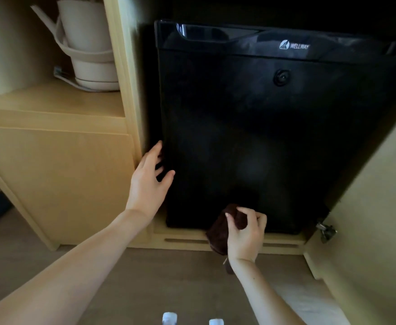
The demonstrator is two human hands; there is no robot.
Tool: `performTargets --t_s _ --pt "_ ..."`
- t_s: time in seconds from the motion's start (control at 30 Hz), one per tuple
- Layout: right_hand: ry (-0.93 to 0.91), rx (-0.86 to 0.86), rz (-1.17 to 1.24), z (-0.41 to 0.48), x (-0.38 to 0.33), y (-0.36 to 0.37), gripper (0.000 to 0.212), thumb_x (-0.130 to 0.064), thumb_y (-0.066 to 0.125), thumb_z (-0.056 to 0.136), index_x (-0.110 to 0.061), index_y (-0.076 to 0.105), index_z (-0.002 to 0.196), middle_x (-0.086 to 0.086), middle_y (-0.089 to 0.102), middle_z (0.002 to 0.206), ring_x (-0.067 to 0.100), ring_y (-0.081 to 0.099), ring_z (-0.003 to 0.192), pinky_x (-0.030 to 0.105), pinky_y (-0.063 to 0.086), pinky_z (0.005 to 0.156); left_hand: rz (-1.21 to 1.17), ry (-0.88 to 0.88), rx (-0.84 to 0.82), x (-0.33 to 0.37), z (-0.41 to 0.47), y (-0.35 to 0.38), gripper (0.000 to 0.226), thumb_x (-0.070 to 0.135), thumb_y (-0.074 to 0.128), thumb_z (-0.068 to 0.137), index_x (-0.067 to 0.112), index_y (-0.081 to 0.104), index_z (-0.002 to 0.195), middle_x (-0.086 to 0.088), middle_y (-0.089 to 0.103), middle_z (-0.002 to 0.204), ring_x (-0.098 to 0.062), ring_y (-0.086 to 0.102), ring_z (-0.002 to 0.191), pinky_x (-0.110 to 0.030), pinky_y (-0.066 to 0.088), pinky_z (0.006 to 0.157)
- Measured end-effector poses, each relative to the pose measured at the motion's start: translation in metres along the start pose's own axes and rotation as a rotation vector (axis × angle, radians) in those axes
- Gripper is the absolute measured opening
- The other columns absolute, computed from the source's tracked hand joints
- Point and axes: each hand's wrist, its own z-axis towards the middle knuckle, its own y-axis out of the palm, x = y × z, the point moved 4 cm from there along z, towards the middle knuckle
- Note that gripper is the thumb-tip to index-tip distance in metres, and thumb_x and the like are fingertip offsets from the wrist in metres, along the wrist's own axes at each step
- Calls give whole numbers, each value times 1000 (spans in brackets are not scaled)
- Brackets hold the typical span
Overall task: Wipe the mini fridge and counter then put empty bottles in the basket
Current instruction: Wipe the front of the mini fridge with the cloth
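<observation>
A black mini fridge [251, 127] with a white logo stands inside a wooden cabinet, its door shut. My left hand [148, 181] lies open at the fridge door's left edge, fingers spread against it. My right hand [245, 233] grips a dark brown cloth [220, 233] and holds it at the bottom of the fridge door. Two bottle caps [169, 318] [216, 322] poke up at the bottom edge of the view; the bottles themselves are out of frame.
A white kettle [87, 41] on its base stands on the wooden shelf [51, 99] to the left. The cabinet door [377, 207] hangs open on the right, with a metal hinge [325, 230]. A vented wooden plinth [185, 240] runs under the fridge.
</observation>
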Motion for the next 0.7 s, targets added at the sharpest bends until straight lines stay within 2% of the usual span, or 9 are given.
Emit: performTargets --t_s 0.07,0.13,0.23,0.33,0.43,0.53,0.6,0.7 --pt "69 15 -13 7 9 -12 26 -22 83 79 -20 69 101 -5 48 105 18 61 88 33 56 70 -7 -13 7 1 -2 1 75 11 66 94 35 28 153 9 43 150 -8 48 133 -20 44 104" --pt "73 22 -5 10 11 -17 27 -21 83 79 -20 69 102 -5 48 105 17 60 88 30 54 72 -11 -21 16 0 -3 2 75 11 66 94 36 28 153 10 43 150 -7 47 132 -14 43 100" --pt "116 2 46 4 7 -18 27 -20 83 79 -20 70 104 -3 50 105 7 57 86 6 43 76 -24 -29 31 -1 -4 5 73 11 65 94 35 29 153 10 42 150 -2 46 130 1 39 91" --pt "137 -33 111 -2 -8 -17 29 -16 85 77 -20 71 103 -1 52 103 -2 56 89 -3 39 75 -43 -50 78 -1 -9 8 69 9 63 95 30 32 153 8 41 151 8 42 126 1 37 94" --pt "102 -95 123 -1 -31 -25 30 -16 85 77 -21 71 103 0 54 103 -5 57 93 -1 41 80 -19 -80 161 4 -26 12 60 8 63 95 27 42 148 6 47 145 1 47 127 -4 39 99" --pt "103 -161 82 0 -49 -42 30 -20 83 79 -18 72 106 -1 55 105 -6 57 95 -1 40 83 133 -26 202 20 -56 16 44 7 61 94 20 56 136 11 54 131 -4 54 119 -19 46 102" --pt "121 -179 64 3 -62 -58 30 -22 82 79 -19 72 108 -2 55 106 -2 58 95 0 40 84 195 14 149 38 -76 18 38 8 59 95 17 59 133 12 55 123 -9 55 116 -20 45 99" --pt "112 -253 2 3 -85 -87 30 -20 83 78 -18 73 107 0 56 105 -4 57 92 2 40 84 304 74 1 68 -103 17 34 5 58 96 12 63 128 0 63 118 -17 57 109 -20 45 92"
